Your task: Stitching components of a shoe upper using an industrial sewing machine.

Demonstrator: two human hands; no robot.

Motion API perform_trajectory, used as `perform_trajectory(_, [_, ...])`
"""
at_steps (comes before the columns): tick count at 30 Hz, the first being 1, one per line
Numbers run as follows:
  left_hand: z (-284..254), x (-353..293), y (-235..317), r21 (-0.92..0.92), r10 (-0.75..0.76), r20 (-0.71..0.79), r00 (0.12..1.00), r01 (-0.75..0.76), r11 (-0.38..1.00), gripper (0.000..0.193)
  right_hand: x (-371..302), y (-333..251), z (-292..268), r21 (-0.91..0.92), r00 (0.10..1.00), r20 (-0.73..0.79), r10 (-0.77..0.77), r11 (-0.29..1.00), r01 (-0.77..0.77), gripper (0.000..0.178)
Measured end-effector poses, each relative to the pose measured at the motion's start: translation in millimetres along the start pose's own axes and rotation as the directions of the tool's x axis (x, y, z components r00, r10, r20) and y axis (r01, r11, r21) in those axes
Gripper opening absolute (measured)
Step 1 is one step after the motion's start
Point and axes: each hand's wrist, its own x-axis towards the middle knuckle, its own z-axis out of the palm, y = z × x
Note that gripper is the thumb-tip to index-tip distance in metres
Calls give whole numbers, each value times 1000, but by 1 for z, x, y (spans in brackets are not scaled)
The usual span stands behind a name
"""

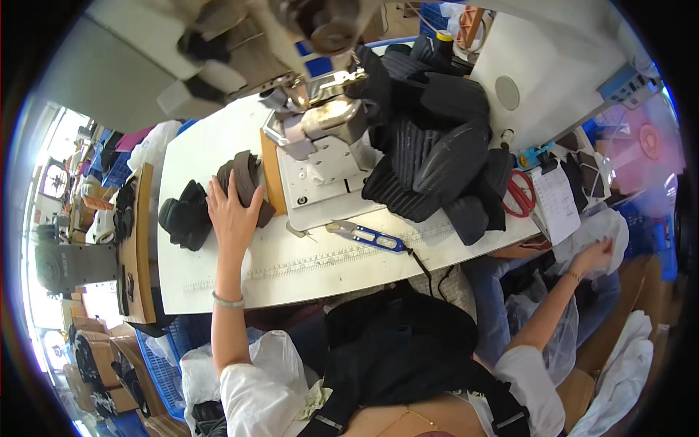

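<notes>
White worktable [218, 138] amid cluttered sewing workshop.

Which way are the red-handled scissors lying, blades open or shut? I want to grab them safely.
Cannot tell. The red-handled scissors lie flat on the white table beside the black pieces, but only the handles show clearly.
</notes>
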Motion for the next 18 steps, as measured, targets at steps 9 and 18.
perform_trajectory(9, [-1,25,15,77,143,-89,986,-137,988,69,-298,-357,-60,824,-203,565,-800,535,186,35])
perform_trajectory(18, [1,27,30,-41,34,-96,995,-38,998,49,-343,-335,-31,820,-335,525,-782,359,446,14])
